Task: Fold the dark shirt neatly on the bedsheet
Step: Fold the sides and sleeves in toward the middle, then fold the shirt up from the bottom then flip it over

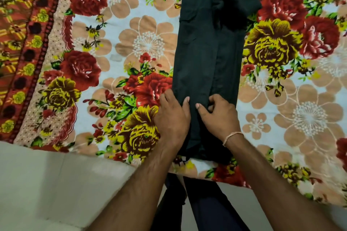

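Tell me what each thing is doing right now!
Shirt: folded into a long narrow strip, lying flat on the bedsheet.
Bedsheet: spread out flat.
Left hand: pressing on the shirt's near left edge.
Right hand: pinching shirt cloth near its middle.
Wrist thread: tied round the right wrist.

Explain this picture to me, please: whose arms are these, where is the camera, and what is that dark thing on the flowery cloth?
No machine here: a person wears a camera on the head, looking down at their own arms. The left hand and right hand press on the near end of a dark shirt, already folded into a long narrow strip. It lies on a floral bedsheet. The right hand's fingers curl into the fabric; whether either hand truly grips it is unclear. A thread bracelet circles the right wrist.
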